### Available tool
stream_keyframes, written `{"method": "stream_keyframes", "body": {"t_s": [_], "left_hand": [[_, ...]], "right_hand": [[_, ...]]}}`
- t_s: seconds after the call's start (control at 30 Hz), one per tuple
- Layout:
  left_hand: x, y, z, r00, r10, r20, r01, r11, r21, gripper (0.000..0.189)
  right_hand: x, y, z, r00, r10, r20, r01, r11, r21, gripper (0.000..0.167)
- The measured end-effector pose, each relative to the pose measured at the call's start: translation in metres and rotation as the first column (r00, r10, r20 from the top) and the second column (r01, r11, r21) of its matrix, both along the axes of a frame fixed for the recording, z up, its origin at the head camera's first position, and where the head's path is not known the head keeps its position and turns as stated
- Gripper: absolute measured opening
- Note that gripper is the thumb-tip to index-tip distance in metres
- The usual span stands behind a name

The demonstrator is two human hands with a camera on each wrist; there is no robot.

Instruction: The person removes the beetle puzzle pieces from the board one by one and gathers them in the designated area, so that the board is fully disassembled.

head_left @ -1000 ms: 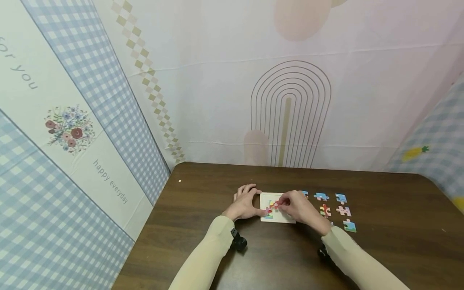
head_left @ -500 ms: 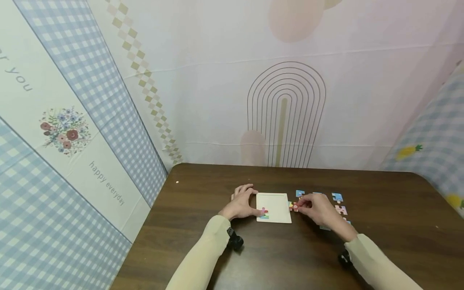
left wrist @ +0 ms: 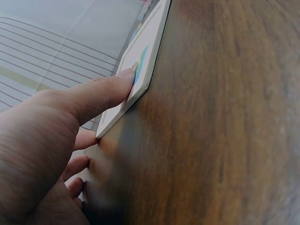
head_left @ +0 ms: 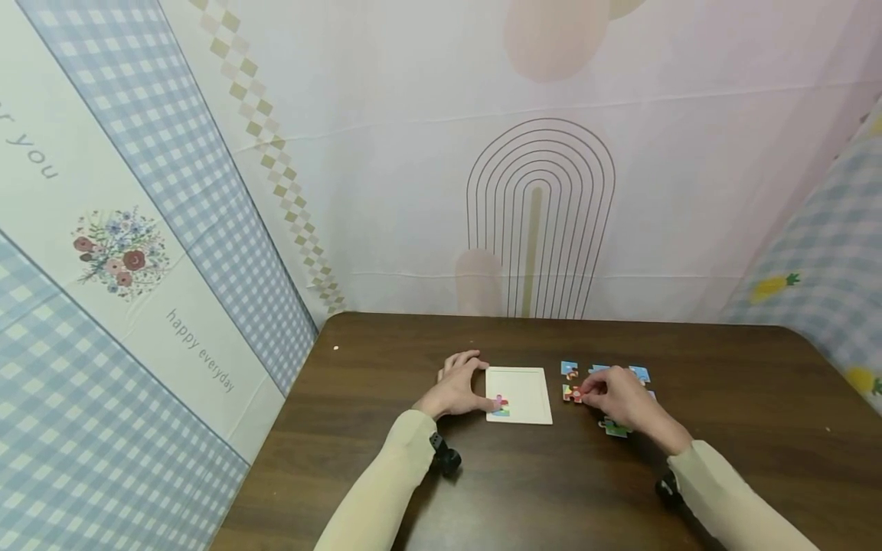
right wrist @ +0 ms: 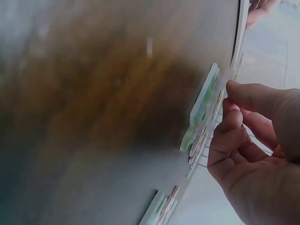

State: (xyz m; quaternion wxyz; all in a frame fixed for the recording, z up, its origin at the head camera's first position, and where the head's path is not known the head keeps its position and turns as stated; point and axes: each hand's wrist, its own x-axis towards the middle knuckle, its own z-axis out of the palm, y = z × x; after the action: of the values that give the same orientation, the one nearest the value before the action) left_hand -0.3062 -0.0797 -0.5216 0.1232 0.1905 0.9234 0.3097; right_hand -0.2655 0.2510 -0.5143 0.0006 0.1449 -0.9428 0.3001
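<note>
My left hand (head_left: 456,390) steadies a shallow white puzzle tray (head_left: 525,383) on the table. Its straight thumb presses a small pink and green puzzle piece (head_left: 501,410) in the tray's near left corner, while the other fingers lie along the outer left side, as the left wrist view (left wrist: 93,101) also shows that thumb over the rim. To the right of the tray, my right hand (head_left: 625,399) pinches a red and yellow puzzle piece (head_left: 571,393) between thumb and fingertips, low over the table. In the right wrist view its thumb and index tip meet; the pinched piece is mostly hidden there.
Loose puzzle pieces lie around my right hand: a blue one (head_left: 568,369) beyond it, another blue one (head_left: 639,373) behind the knuckles and a green one (head_left: 616,428) on the near side. The hand covers several others. Patterned cloth (head_left: 413,191) hangs behind the wooden table (head_left: 524,490).
My right hand has carried the red and yellow piece out of the tray and rightward to the loose pieces. The left hand keeps its place on the tray; the view has shifted slightly.
</note>
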Motion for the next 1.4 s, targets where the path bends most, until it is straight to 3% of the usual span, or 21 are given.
{"method": "stream_keyframes", "body": {"t_s": [0.4, 0.8, 1.07, 1.4], "left_hand": [[0.001, -0.002, -0.005, 1.0, -0.001, -0.003, 0.001, 1.0, 0.009, 0.075], [0.004, -0.005, -0.003, 1.0, -0.016, -0.004, 0.016, 1.0, 0.014, 0.075], [0.005, -0.007, -0.002, 1.0, -0.023, -0.004, 0.023, 1.0, 0.017, 0.075], [0.006, -0.008, -0.002, 0.999, -0.03, -0.022, 0.03, 0.999, 0.011, 0.074]], "right_hand": [[-0.001, 0.001, -0.002, 0.998, -0.012, 0.063, 0.011, 1.0, 0.019, 0.007], [0.006, -0.005, 0.002, 0.999, -0.025, 0.04, 0.027, 0.999, -0.032, 0.005], [0.014, -0.041, 0.013, 0.999, 0.004, 0.041, 0.0, 0.996, -0.087, 0.01], [0.013, -0.108, 0.003, 0.993, 0.101, 0.059, -0.098, 0.993, -0.062, 0.015]]}}
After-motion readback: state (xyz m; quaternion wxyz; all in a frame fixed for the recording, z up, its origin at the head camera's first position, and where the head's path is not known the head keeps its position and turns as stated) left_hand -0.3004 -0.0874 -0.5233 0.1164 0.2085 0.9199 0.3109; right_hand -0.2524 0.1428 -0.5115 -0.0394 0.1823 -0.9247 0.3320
